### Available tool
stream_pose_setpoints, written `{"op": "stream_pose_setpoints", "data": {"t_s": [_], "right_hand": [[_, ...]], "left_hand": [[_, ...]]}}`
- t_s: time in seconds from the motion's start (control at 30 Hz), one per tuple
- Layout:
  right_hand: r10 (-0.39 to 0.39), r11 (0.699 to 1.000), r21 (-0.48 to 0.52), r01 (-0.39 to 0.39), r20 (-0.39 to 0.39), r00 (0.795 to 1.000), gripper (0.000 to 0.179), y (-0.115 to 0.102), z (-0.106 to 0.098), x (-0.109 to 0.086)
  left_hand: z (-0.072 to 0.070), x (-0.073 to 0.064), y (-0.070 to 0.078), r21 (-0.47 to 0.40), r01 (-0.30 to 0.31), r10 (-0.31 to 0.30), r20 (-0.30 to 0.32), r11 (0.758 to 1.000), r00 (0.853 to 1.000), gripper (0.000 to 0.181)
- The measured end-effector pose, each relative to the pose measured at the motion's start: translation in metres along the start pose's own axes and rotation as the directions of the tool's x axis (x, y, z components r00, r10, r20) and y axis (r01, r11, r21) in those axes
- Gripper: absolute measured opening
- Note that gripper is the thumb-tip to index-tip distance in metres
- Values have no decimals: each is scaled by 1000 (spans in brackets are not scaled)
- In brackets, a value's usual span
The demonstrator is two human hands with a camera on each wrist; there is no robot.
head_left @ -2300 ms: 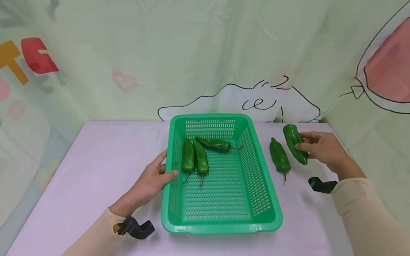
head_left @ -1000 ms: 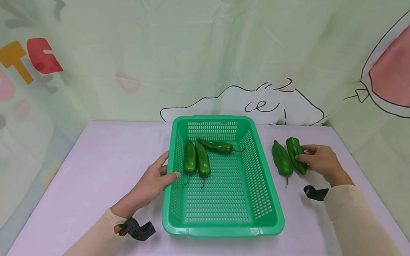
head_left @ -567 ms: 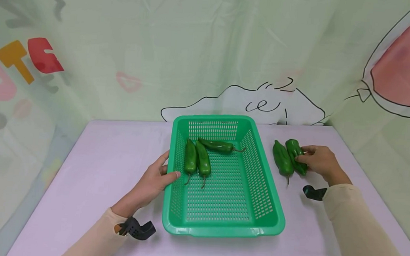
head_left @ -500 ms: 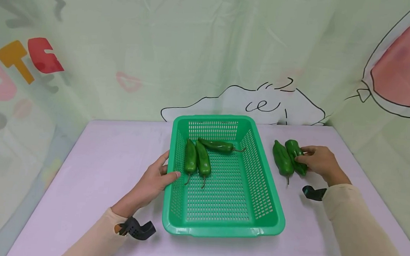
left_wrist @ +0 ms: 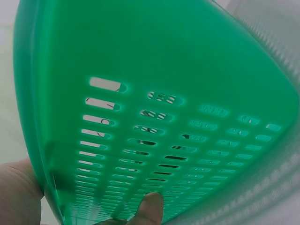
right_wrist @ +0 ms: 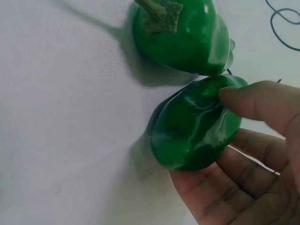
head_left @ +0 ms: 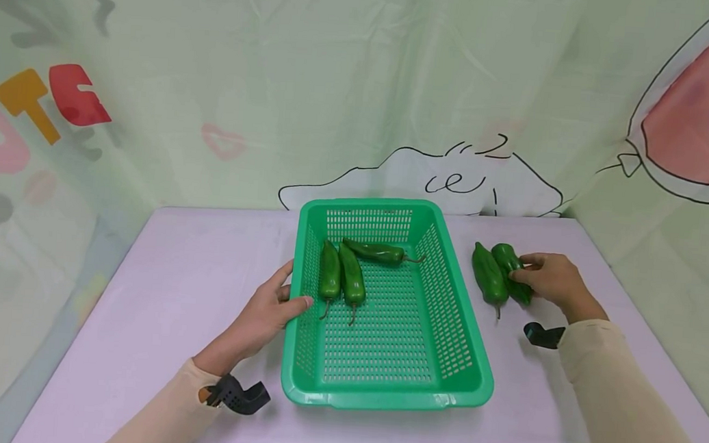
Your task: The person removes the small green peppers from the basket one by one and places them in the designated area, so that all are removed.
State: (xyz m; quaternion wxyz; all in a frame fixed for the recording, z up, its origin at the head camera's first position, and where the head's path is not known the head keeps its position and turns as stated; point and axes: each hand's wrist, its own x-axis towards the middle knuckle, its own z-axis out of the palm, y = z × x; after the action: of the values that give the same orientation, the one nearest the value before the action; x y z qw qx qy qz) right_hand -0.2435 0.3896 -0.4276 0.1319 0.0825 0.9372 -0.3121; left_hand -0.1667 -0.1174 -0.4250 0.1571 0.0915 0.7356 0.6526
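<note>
My left hand (head_left: 264, 309) grips the left rim of a green perforated plastic basket (head_left: 379, 399), thumb over the rim and fingers along the outer wall. Inside the basket lie three green peppers: two side by side near the left wall, and one pepper (head_left: 377, 252) crosswise behind them. To the right of the basket, my right hand (head_left: 551, 280) holds a green pepper (right_wrist: 197, 126) between thumb and fingers, low at the table. Close against its left side lies another green pepper (head_left: 489, 275), its stem toward me.
A pale lilac cloth covers the table (head_left: 204, 259). Behind it hangs a light green curtain (head_left: 248, 70) with printed letters and drawings. A black wrist camera (head_left: 237, 395) sits on the left sleeve, and another camera (head_left: 543, 335) on the right.
My right hand has brought its pepper down and toward me, beside the other pepper on the table; in the last half second it barely moves. My left hand stays on the basket rim.
</note>
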Motion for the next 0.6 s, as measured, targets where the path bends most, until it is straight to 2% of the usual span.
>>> {"op": "stream_pose_setpoints", "data": {"t_s": [0.37, 0.6], "right_hand": [[-41, 998, -54, 40, -26, 999, 85, -11, -4, -9], [-146, 989, -54, 141, -106, 984, 85, -45, -12, -18]], "left_hand": [[0, 0, 0, -2, -12, 12, 6, 1000, 1000, 82], [0, 0, 0, -4, -13, 13, 7, 1000, 1000, 82]]}}
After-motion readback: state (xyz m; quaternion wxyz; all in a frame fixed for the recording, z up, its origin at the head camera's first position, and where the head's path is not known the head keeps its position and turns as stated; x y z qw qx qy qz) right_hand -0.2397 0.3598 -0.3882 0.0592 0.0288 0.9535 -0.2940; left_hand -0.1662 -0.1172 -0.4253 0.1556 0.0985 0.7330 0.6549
